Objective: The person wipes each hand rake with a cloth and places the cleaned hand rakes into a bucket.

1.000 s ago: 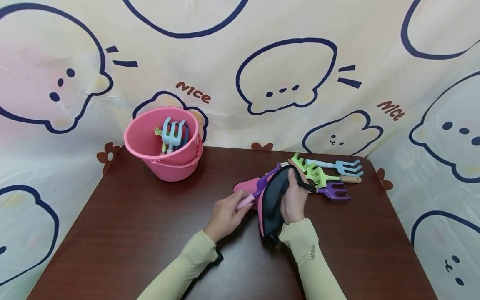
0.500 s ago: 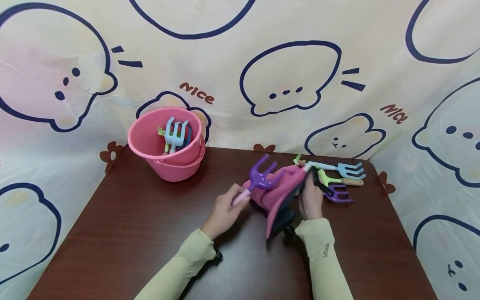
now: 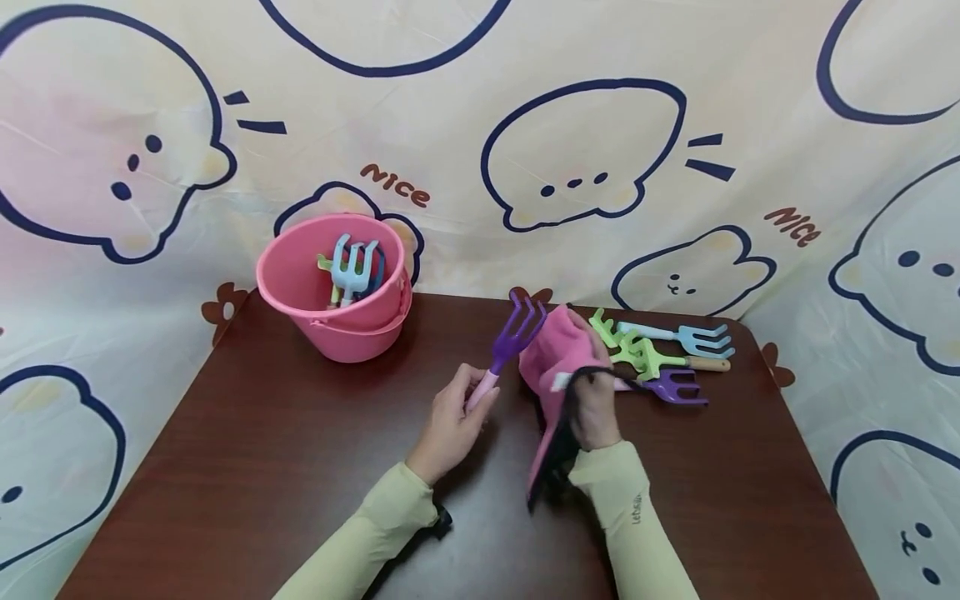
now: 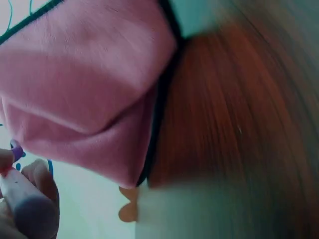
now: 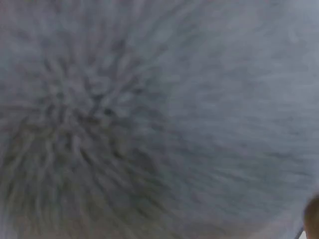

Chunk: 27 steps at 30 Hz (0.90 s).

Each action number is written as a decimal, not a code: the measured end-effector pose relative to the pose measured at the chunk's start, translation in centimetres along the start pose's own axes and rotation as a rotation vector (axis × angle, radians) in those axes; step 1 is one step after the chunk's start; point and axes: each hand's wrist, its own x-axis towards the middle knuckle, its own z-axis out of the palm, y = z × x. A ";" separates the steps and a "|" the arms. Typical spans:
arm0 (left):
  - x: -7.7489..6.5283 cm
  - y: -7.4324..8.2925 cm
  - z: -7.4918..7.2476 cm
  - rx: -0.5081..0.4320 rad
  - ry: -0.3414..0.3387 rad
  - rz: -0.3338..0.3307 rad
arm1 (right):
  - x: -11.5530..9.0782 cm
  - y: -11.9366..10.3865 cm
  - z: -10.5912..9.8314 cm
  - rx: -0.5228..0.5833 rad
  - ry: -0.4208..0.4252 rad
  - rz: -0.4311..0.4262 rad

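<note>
My left hand holds a toy garden fork by its pink handle; its purple tines point up and away. In the left wrist view the handle end shows close up beside the fingers. My right hand grips a pink cloth bag with black trim, a white tag and a dark inside. The bag hangs limp over the table, its lower corner towards me, and partly covers the right fingers. Blurred grey material fills the right wrist view.
Two nested pink buckets with small blue and green tools inside stand at the back left. Right of the bag lie a light blue fork, green rakes and another purple fork. A patterned cloth backdrop rises behind the table.
The purple fork, first against the bag, has come apart from it and now points upright to its left. The right hand has turned the bag and shifted it about.
</note>
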 end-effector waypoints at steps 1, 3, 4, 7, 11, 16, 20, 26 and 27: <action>-0.1 0.1 0.1 0.014 0.020 0.012 | 0.0 0.4 0.5 -0.079 -0.003 -0.064; -0.2 0.2 0.3 0.060 0.076 0.035 | -0.4 0.8 1.4 -0.181 -0.003 -0.122; -0.3 0.3 0.4 0.091 0.111 0.044 | -0.5 1.1 1.7 -0.227 0.005 -0.137; -0.6 0.3 0.7 0.173 0.208 0.070 | -1.0 1.7 2.5 -0.284 0.047 -0.113; -0.7 -0.1 1.0 0.267 0.333 0.116 | -1.3 1.8 3.3 -0.332 0.128 0.000; -0.5 -0.6 0.9 0.378 0.407 0.169 | -1.0 1.2 3.4 -0.324 0.211 0.182; -0.4 -0.9 0.8 0.424 0.399 0.202 | -0.7 0.9 2.9 -0.300 0.228 0.282; -0.4 -1.0 0.7 0.456 0.389 0.214 | -0.3 0.7 2.0 -0.314 0.212 0.359; -0.5 -1.0 0.7 0.460 0.387 0.218 | -0.2 0.7 1.9 -0.305 0.210 0.367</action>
